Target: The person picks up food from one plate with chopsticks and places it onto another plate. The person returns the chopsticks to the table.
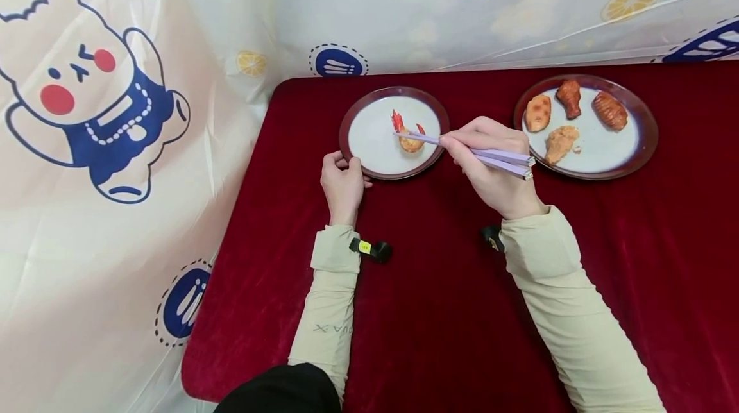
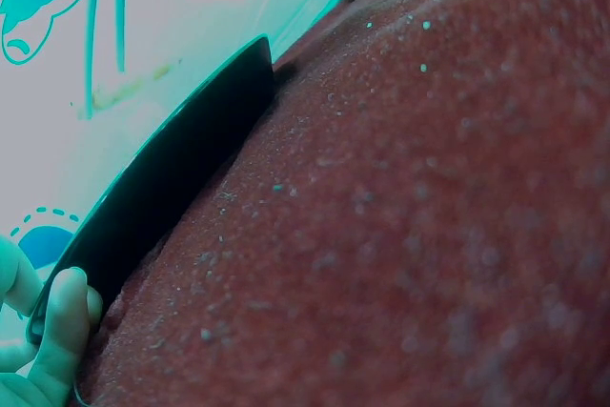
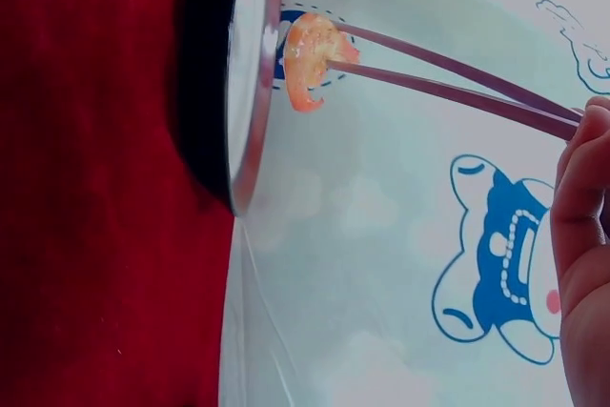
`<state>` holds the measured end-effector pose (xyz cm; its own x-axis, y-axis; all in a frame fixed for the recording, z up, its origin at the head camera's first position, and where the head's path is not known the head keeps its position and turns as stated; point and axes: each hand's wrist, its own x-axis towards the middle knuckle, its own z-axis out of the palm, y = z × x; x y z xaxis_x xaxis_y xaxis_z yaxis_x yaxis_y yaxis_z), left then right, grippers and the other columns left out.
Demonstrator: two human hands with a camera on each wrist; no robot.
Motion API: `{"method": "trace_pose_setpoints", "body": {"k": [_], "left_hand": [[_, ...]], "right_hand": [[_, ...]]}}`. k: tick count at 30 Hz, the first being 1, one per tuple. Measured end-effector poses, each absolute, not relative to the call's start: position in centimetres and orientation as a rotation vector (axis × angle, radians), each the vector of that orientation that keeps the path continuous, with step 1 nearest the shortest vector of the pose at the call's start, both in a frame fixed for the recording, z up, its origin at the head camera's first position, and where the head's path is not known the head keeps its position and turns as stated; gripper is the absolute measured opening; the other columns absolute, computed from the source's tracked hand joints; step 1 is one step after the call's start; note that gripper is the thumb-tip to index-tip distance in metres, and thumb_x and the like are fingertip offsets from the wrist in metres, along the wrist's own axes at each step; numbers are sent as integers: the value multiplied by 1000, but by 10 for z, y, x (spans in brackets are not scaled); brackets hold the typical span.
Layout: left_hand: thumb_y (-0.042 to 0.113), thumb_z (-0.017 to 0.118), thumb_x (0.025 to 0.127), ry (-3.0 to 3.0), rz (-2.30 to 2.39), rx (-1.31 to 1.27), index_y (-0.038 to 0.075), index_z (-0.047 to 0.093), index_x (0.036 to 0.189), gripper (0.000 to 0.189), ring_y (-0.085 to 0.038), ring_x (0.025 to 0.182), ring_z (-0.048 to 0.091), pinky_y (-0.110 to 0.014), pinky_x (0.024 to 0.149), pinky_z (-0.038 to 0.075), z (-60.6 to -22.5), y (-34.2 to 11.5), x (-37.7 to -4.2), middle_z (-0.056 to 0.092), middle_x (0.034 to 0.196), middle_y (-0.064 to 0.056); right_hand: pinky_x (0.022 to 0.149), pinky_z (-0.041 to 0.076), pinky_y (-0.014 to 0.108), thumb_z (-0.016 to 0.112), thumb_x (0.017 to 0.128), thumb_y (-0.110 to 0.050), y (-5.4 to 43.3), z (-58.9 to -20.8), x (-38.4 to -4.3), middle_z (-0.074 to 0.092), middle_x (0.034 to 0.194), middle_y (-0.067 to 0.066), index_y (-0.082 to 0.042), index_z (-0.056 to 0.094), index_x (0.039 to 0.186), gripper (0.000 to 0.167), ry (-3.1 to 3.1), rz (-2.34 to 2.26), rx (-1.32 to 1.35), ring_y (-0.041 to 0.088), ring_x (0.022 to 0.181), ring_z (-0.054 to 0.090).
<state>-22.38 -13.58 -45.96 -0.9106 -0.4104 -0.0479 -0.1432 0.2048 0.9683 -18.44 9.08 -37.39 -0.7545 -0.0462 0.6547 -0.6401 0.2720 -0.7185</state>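
My left hand [image 1: 343, 185] pinches the near left edge of a brown-rimmed white plate [image 1: 369, 134]. In the left wrist view its thumb [image 2: 67, 316] lies against the plate's dark side [image 2: 181, 169]. My right hand [image 1: 491, 180] holds a pair of pale purple chopsticks [image 1: 427, 138] that point left over this plate. A cooked shrimp [image 1: 410, 143] with a red tail is between their tips. In the right wrist view the shrimp [image 3: 307, 54] hangs at the chopstick tips [image 3: 429, 81], just above the plate's rim [image 3: 255, 154].
To the right, a second brown-rimmed plate [image 1: 648, 143] carries a drumstick [image 1: 569, 99], a chicken wing [image 1: 609, 111], a golden fried piece [image 1: 560, 144] and a spotted oval piece [image 1: 538, 113]. A dark red cloth [image 1: 433, 310] covers the table. Printed white curtains [image 1: 519, 28] hang behind and left.
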Motion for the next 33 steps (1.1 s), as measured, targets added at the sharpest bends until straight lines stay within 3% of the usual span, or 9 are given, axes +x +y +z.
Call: {"method": "trace_pose_setpoints", "body": {"k": [4, 11, 18, 26, 33], "left_hand": [[10, 49, 88, -2251, -1784, 525, 4, 52, 120, 32, -11, 47, 59, -29, 52, 60, -459, -136, -224, 54, 99, -8], [10, 49, 88, -2251, -1785, 536, 5, 53, 120, 32, -11, 46, 59, -28, 51, 60, -461, -136, -224, 54, 99, -9], [10, 49, 88, -2238, -1792, 541, 5, 53, 119, 31, -11, 47, 59, -28, 49, 59, -462, -137, -224, 53, 96, -8], [10, 49, 89, -2246, -1798, 539, 6, 52, 120, 32, -11, 47, 59, -28, 51, 59, -459, -137, -225, 53, 99, -8], [11, 49, 89, -2258, -1811, 552, 7, 51, 121, 32, -11, 48, 59, -29, 53, 60, -460, -136, -224, 53, 101, -8]], "right_hand": [[46, 42, 11, 70, 81, 2, 96, -369, -184, 62, 69, 4, 4, 76, 82, 7, -2031, 1499, 591, -1, 56, 53], [51, 43, 10, 71, 82, -3, 129, -342, -176, 60, 69, -22, 5, 76, 79, 11, -1978, 1400, 368, -4, 57, 55], [45, 41, 9, 72, 81, -7, 186, -318, -159, 65, 62, -13, 5, 76, 82, 13, -1896, 1476, -77, 1, 49, 55], [49, 42, -1, 68, 88, -21, 239, -324, -144, 57, 61, -29, -20, 76, 97, 12, -2144, 1316, -458, -11, 46, 50], [49, 40, -2, 66, 90, -23, 255, -331, -142, 54, 58, -33, -33, 71, 91, 12, -2247, 1301, -602, -14, 45, 48]]}}
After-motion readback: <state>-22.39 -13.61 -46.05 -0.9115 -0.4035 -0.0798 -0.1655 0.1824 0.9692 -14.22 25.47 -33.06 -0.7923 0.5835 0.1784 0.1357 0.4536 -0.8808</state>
